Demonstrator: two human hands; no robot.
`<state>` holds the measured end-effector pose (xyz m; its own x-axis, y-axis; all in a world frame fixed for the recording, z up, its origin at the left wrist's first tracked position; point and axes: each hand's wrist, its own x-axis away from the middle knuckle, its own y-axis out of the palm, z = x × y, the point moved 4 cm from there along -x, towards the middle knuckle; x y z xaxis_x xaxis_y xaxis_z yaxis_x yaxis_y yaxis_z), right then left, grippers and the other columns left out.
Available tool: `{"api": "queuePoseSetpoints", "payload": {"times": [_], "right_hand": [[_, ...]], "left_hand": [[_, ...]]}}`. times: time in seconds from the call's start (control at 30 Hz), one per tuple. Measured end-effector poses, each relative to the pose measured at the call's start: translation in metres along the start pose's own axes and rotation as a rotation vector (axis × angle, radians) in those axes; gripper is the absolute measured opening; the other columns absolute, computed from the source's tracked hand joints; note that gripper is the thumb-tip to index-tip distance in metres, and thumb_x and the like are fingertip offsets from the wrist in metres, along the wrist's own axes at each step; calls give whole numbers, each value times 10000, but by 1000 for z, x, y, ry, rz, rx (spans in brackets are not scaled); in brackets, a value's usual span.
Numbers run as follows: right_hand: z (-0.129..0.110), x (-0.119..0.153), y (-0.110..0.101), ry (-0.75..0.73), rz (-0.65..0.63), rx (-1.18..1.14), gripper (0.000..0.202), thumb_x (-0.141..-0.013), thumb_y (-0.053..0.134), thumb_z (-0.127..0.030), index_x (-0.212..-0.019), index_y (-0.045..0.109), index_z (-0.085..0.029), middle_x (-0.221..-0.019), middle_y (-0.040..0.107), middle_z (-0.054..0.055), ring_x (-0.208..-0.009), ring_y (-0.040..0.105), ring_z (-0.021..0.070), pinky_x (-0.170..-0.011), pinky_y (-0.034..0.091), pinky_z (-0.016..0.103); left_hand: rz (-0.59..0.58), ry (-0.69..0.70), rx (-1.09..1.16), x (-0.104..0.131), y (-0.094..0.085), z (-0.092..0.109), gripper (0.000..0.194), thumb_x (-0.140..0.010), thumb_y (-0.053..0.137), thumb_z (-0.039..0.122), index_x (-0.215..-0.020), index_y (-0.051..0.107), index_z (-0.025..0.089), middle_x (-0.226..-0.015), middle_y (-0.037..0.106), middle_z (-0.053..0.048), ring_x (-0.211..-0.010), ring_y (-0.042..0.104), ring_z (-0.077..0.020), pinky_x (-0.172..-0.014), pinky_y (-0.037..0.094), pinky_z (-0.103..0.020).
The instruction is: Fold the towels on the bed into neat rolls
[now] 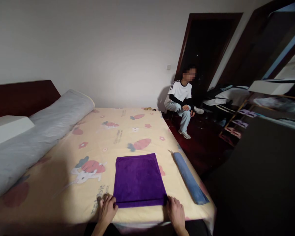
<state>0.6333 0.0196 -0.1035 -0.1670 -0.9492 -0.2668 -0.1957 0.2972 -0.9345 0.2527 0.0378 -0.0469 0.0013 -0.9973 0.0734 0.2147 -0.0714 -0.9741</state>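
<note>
A purple towel (139, 177) lies flat on the bed's patterned sheet, with a narrow strip turned over along its near edge. At that edge's left corner, my left hand (107, 207) has its fingers closed on the cloth. My right hand (175, 209) grips the right corner the same way, fingers curled in. Both hands rest low, close to the bed's near edge. To the right of the towel is a closed blue umbrella-like roll (188, 178), long and narrow, with a thin cord at its far end.
A grey rolled mattress or quilt (51, 121) runs along the bed's left side, with a white box (8, 129) on it. Beyond the bed's right edge, a person (181, 95) sits near a dark door (206, 49). A shoe rack (238, 123) stands at right.
</note>
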Motion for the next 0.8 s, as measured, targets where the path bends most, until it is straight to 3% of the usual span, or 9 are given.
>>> {"api": "queuePoseSetpoints", "payload": {"times": [0.2,0.33,0.4,0.57,0.67,0.8], "right_hand": [[-9,5,-1,37,43,38,275,-936,313,-231,-831,567,-227,-755,654,77,-739,624,232,-679,397,351],[-27,18,0,-18,-12,-78,259,-942,326,-255,-817,553,-235,-768,644,78,-730,614,234,-691,413,354],[-51,26,1,-123,-103,-199,217,-920,360,-225,-844,563,-238,-816,657,74,-772,617,230,-724,431,345],[-141,37,7,-424,-424,-367,196,-876,443,-193,-960,615,-233,-988,698,47,-934,636,212,-830,445,301],[-181,27,13,-435,-456,-277,231,-896,432,-218,-1002,637,-217,-1019,698,72,-969,633,240,-874,435,340],[-203,13,23,-405,-435,-247,321,-876,436,-214,-1125,628,-156,-1067,686,147,-1015,614,299,-932,410,434]], "left_hand": [[-31,-28,-3,1,-3,-1,245,-770,452,165,-906,643,237,-1048,677,-32,-1104,550,-208,-956,310,-380],[-44,-76,8,-1,1,-4,233,-786,446,136,-881,638,227,-1044,676,-35,-1103,555,-196,-941,314,-358],[-54,-93,22,-2,2,-6,221,-790,455,134,-878,635,227,-1039,675,-31,-1104,553,-190,-932,317,-345],[-78,-124,42,-3,5,-8,206,-791,471,135,-879,631,232,-1028,676,-19,-1092,560,-174,-926,316,-325],[-68,-125,33,-3,6,-10,211,-802,465,142,-875,642,230,-1026,681,-25,-1094,571,-184,-937,326,-336],[-13,-84,-60,-7,5,-9,365,-798,439,105,-1065,650,237,-1187,653,-62,-1201,531,-225,-998,330,-387]]}}
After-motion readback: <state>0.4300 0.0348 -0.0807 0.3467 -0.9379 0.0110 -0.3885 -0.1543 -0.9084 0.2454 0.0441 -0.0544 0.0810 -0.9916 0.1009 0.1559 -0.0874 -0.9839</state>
